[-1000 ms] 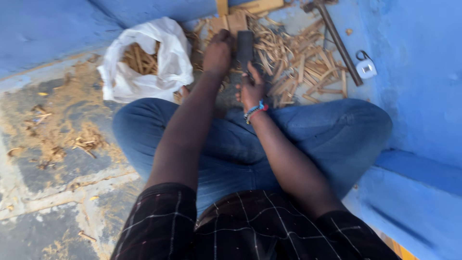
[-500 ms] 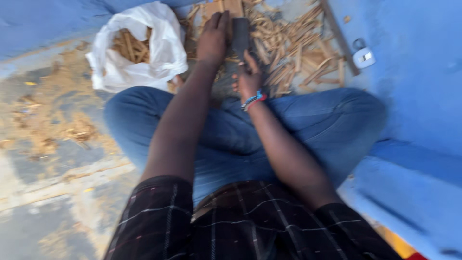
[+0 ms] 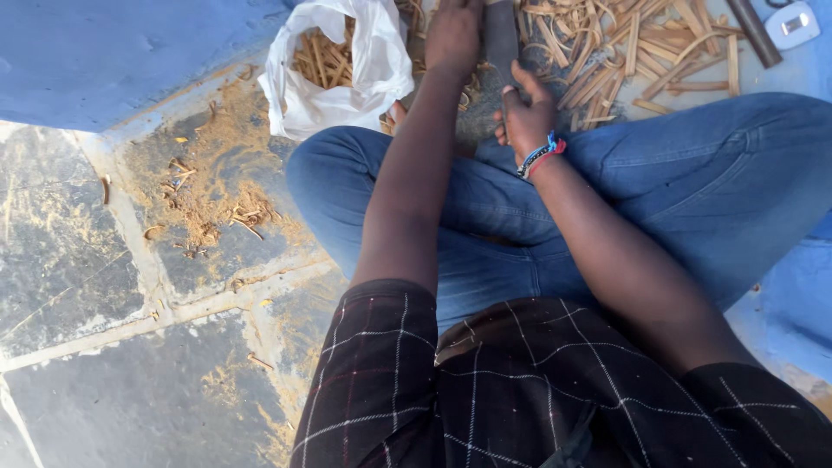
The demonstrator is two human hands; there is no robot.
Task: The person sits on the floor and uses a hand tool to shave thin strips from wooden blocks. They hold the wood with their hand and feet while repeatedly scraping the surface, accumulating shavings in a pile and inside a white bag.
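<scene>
Nearest lie the checked sleeves and crossed legs in blue jeans [image 3: 693,182], with sawdust [image 3: 204,186] on the stone floor [image 3: 87,286] alongside. Beyond the knees, the right hand [image 3: 527,117] curls around the lower end of a dark flat tool [image 3: 501,39], while the left hand [image 3: 452,36] presses down beside it, its grip hidden at the frame edge. Farther off sit a white plastic bag [image 3: 364,82] of wood strips and a scattered pile of splints [image 3: 641,43], probably bamboo.

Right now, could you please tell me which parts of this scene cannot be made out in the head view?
- Left hand: fingertips cut off by the top edge, so its grip is unclear.
- Dark upright tool: its upper end is cut off by the top edge.
- Right hand: seen from the back; the palm side is hidden.
- White plastic bag: its folds hide most of the wood strips inside.
</scene>
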